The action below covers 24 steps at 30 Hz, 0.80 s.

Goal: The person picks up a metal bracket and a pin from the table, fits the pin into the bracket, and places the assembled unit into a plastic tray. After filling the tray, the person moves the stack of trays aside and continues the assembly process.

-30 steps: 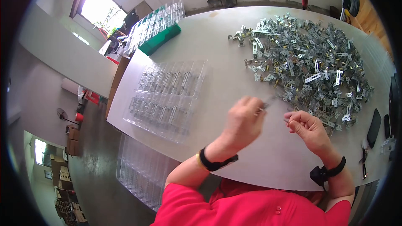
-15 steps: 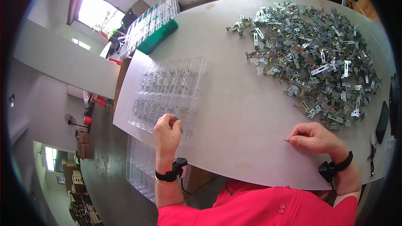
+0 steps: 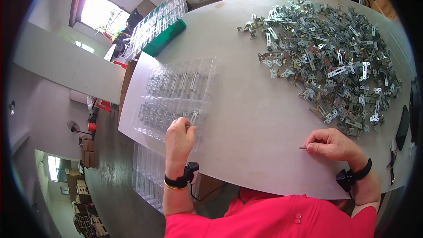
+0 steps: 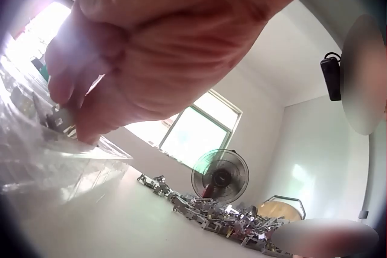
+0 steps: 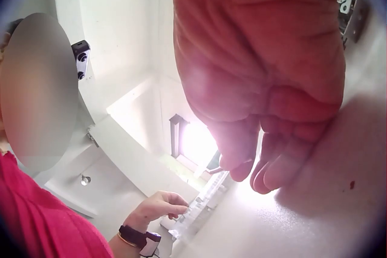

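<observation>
My left hand (image 3: 179, 141) is over the near row of a clear plastic compartment tray (image 3: 212, 68). Thumb and fingers pinch a small metal bracket (image 4: 60, 119) low at the tray, and part of it is hidden by the fingertips. Similar metal brackets (image 3: 183, 83) fill several other compartments. My right hand (image 3: 330, 144) is held by the table's near edge, fingers curled in. From between its thumb and fingertip sticks the end of a thin metal piece (image 3: 302, 148); the rest of it is covered by the hand.
A large heap of loose metal brackets (image 3: 330, 61) covers the table's right side. At the back left, clear trays lean on a green box (image 3: 165, 39). More clear trays (image 3: 147, 176) are below the left edge. Pliers (image 3: 391, 154) and a dark flat object (image 3: 402, 128) lie far right.
My left hand has swung from near the heap to the tray at left, carrying a bracket, then shifted slightly there. My right hand has drawn a little away from the heap.
</observation>
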Tool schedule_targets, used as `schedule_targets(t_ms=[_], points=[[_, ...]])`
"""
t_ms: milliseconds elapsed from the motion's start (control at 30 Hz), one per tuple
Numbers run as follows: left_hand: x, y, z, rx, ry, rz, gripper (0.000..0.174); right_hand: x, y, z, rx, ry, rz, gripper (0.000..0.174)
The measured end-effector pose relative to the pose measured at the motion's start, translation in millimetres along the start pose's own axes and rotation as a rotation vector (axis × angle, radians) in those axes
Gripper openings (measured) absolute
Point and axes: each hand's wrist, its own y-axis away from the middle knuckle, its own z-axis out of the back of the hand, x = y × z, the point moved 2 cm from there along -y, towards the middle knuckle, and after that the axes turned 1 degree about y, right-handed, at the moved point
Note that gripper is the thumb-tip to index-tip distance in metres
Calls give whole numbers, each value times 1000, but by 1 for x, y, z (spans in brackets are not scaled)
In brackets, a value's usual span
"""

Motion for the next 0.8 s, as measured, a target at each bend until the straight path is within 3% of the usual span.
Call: schedule_targets(t_ms=[267,333,467,700,800], points=[[-1,3,1,34,-106,17,22,-1,0,1,-19,130,36,19],[-5,2,2,-47,-217,-76,23,-3,0,2,-22,240,141,21],[-43,6,1,-111,-233,-180,22,-2,2,4,-18,296,147,22],[-146,21,-25,131,113,-496,20,3,2,6,86,331,111,22],[-193,34,-36,298,220,-824,18,-7,-6,14,107,257,86,24]])
